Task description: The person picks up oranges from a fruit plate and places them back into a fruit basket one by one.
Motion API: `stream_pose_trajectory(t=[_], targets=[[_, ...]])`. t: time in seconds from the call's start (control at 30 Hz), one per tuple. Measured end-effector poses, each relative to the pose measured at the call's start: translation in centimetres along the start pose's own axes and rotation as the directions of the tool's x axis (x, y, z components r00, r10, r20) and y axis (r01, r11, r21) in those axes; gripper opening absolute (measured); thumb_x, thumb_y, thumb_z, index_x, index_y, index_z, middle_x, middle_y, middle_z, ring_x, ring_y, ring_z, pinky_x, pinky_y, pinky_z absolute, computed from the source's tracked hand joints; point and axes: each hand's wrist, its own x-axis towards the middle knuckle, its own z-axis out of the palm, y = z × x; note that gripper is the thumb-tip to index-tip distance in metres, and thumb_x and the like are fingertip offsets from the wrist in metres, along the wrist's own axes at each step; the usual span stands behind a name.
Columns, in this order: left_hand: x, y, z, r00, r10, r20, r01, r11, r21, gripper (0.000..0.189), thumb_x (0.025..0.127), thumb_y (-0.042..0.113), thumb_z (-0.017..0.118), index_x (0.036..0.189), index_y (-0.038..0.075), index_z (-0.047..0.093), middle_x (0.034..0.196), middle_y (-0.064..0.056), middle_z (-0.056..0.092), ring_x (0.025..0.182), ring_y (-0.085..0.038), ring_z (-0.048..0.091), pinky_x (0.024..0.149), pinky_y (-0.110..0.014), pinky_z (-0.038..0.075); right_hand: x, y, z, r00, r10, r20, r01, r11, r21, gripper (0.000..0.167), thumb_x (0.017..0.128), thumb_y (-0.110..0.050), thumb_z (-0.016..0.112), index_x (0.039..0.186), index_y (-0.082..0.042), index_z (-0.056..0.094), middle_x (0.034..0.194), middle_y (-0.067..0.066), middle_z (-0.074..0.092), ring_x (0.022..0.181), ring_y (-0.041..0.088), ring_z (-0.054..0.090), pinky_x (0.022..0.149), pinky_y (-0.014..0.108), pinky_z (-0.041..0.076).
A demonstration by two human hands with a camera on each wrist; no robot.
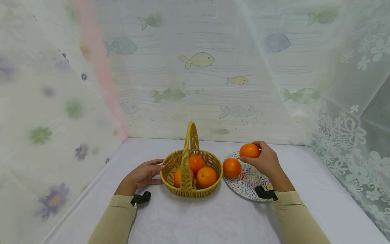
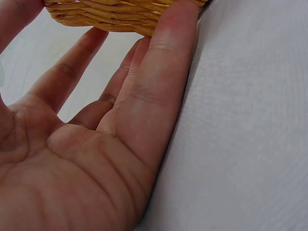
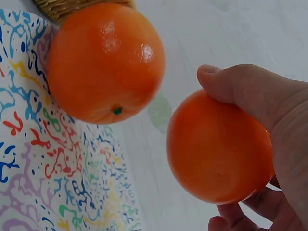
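A yellow wicker basket (image 1: 195,193) with a tall handle stands on the table, with three oranges (image 1: 206,177) inside. At the basket's left side, my left hand (image 1: 146,174) touches the wicker with extended fingers. In the left wrist view, the fingertips rest against the woven wall (image 2: 106,17). My right hand (image 1: 266,159) grips an orange (image 1: 250,150) between thumb and fingers, over the far part of a round, colour-squiggled plate (image 1: 248,186). That held orange (image 3: 219,149) hangs apart from a second orange (image 3: 106,62), which rests on the plate's left edge beside the basket.
A white cloth covers the table (image 1: 195,220). Behind it hangs a sheer curtain (image 1: 195,84) printed with fish, and flowered curtains (image 1: 55,152) hang at the sides. The plate sits close against the basket's right side.
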Motion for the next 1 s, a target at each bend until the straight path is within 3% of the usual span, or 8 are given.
stream_pose_trajectory(t=[0.6,1.0], targets=[[0.2,-0.1,-0.2,1.000,0.001,0.021,-0.001,1.000,0.000,0.066,0.102,0.024,0.067,0.159,0.010,0.037,0.147,-0.009,0.057,0.121,-0.020,0.064,0.094,-0.049,0.060,-0.5,-1.7,-0.2,0.999,-0.028,0.025,0.027,0.999,0.030,0.094,0.079,-0.053,0.087,0.147,-0.008,0.041,0.143,0.018,0.055,0.117,0.037,0.059,0.092,0.049,0.060],[0.1,0.0,-0.1,1.000,0.003,0.017,-0.003,1.000,-0.003,0.065,0.102,0.023,0.066,0.159,0.010,0.037,0.147,-0.009,0.057,0.121,-0.020,0.065,0.094,-0.049,0.060,-0.8,-2.8,-0.1,0.998,-0.049,0.033,0.046,0.996,0.081,0.090,0.081,-0.043,0.088,0.148,-0.009,0.039,0.150,0.016,0.049,0.127,0.039,0.057,0.096,0.052,0.059]])
